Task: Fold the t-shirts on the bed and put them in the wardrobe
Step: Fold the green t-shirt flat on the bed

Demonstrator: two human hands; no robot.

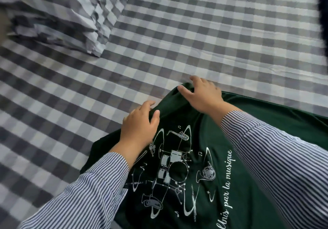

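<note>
Checked grey-and-white sheet [195,33] covers the bed, mostly flat, a few light creases at right. Pillow [58,15] in the same check sits upper left, rumpled, well apart from the hands. Dark fuzzy shape [323,7] at the right edge, too cut off to identify. Wide stretch of bare sheet lies beyond and left of the shirt.

Dark green t-shirt [204,140] lies at lower right on the sheet, print side up: white drum kit, horns, script text. Fabric smooth, slightly glossy, bunched into a raised fold at its far edge.

Left hand [140,124] pinches that bunched edge, thumb on top, fingers curled under. Right hand [204,95] grips the same edge just beside it, fingers curled over cloth. Both arms wear striped sleeves [284,157], lying over the shirt.
</note>
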